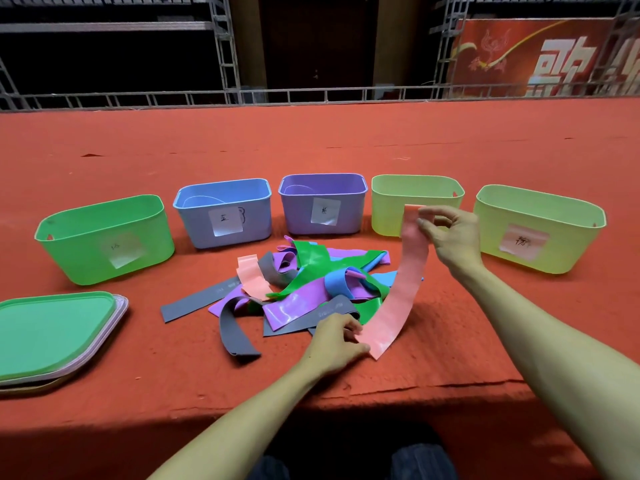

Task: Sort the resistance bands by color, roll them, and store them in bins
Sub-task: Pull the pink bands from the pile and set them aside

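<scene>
Red-cloth table (346,140), contents: green bin (86,258), blue bin (194,223), purple bin (298,216), lime bin (384,209) and second lime bin (571,244) ranged from 10 to 2 o'clock; lid stack (52,330) at 8 o'clock; mixed band pile (311,271) at centre. Pink band (398,306), slanting up at the pile's 3 o'clock edge: left hand (332,344) pinches its near end, right hand (450,233) pinches its raised far end before the lime bin.

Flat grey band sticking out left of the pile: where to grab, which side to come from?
Pinch the flat grey band at its left end, coming from the left. That end lies bare on the red cloth, while its right end runs under the short pink band and the pile, so I'd pull leftward. Left hand and right hand both pinch the long pink band.
</scene>
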Available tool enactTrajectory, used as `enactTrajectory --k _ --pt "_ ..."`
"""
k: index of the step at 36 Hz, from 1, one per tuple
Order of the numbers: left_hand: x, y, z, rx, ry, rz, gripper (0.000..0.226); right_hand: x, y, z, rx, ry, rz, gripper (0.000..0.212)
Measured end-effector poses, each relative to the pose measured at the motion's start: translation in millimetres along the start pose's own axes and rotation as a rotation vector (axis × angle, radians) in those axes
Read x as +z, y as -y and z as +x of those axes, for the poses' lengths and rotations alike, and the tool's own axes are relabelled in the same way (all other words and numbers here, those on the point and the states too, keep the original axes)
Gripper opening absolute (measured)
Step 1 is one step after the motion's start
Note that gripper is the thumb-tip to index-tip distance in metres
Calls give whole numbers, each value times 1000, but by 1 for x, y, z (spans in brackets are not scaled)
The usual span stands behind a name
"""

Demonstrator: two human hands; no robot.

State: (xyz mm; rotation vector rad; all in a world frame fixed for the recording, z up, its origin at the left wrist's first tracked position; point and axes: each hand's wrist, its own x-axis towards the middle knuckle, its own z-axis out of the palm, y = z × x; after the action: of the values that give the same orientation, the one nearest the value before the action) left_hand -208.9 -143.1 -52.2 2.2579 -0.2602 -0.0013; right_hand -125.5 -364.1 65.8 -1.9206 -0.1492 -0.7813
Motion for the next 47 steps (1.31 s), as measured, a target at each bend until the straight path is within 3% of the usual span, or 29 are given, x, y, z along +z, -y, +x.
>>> enactTrajectory --k 13,23,29,34,37,47 --pt "4 -6 -3 -48 -41 14 9 -3 -1 -1 6 -6 33 22" --pt "11 -15 -5 2 -1 101 13 -12 -1 -1 2 -20 30 24" --pt "17 -24 -4 -75 16 110 8 -14 -2 -4 -17 -12 6 20" --pt "14 -27 2 -187 61 82 27 -14 -3 -3 -20 -16 9 21" --pt "13 -26 4 -236 88 62 15 -15 -4 -2 -18 -25 -3 19" --pt "7 -26 10 -208 155 110 21 -19 -13 0 -14 -42 -30 18"
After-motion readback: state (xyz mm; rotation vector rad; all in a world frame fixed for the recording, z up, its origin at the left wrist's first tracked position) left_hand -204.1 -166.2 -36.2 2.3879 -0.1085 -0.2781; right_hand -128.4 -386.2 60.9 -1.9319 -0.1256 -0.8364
